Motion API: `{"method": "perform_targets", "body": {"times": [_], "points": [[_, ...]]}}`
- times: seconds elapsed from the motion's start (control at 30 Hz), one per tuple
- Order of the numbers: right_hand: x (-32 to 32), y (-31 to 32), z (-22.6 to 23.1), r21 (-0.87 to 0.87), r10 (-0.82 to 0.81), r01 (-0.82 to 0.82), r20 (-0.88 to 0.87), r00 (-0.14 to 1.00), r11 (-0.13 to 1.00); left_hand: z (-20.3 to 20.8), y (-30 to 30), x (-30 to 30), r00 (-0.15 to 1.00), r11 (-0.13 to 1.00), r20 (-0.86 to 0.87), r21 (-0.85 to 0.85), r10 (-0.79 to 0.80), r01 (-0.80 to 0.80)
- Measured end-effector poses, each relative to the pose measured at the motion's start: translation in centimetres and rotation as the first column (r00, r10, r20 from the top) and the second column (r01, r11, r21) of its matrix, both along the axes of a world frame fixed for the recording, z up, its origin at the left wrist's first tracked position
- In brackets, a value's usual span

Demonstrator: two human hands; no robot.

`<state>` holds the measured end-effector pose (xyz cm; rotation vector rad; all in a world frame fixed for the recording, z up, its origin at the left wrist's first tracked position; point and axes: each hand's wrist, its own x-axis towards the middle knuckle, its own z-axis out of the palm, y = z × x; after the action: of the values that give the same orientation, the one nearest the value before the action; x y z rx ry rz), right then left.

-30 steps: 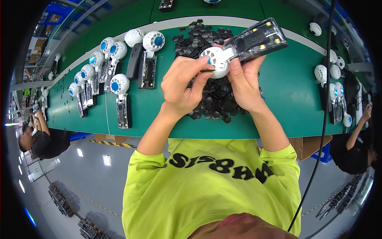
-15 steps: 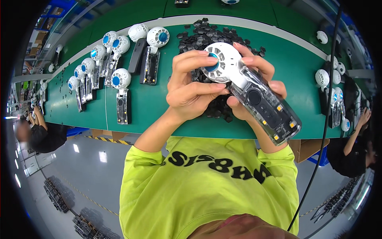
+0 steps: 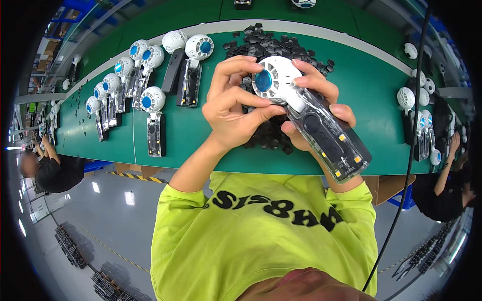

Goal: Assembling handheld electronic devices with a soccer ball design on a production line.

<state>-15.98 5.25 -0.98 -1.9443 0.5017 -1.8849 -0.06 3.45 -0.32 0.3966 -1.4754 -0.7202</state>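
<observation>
Up in front of me is a handheld device [image 3: 326,131] with a white vented ball head, a blue disc and a transparent handle showing dark parts and yellow squares. My right hand [image 3: 321,100] wraps round it from the right, gripping where head and handle meet. On the other side, my left hand [image 3: 235,100] has its upper fingertips at the ball's upper left rim. Its thumb and a finger press together by the ball's lower edge; anything tiny between them is hidden. Behind the hands, black flat pieces [image 3: 273,45] lie in a heap.
On the green table [image 3: 201,133], several similar devices [image 3: 152,100] stand or lie at the left. Others [image 3: 405,98] are at the far right. A black cable [image 3: 401,190] hangs down the right side. Other people [image 3: 59,173] work at both ends.
The device has shifted slightly left and toward me. My left fingers have come off the blue disc, which now shows fully, and have moved to the ball's rim.
</observation>
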Motion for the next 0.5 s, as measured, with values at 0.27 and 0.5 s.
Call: {"method": "perform_targets", "body": {"times": [0.27, 0.5], "points": [[-0.44, -0.36, -0.28, -0.099, -0.111, 0.097, -0.145, 0.983, 0.99, -0.18, -0.46, 1.17, 0.986, 0.995, 0.14, 0.05, -0.089, 0.083], [-0.05, 0.07, 0.25, -0.047, 0.032, -0.035, -0.064, 0.997, 0.998, -0.61, -0.4, 0.6, 0.972, 0.997, 0.225, 0.051, -0.069, 0.059]]}}
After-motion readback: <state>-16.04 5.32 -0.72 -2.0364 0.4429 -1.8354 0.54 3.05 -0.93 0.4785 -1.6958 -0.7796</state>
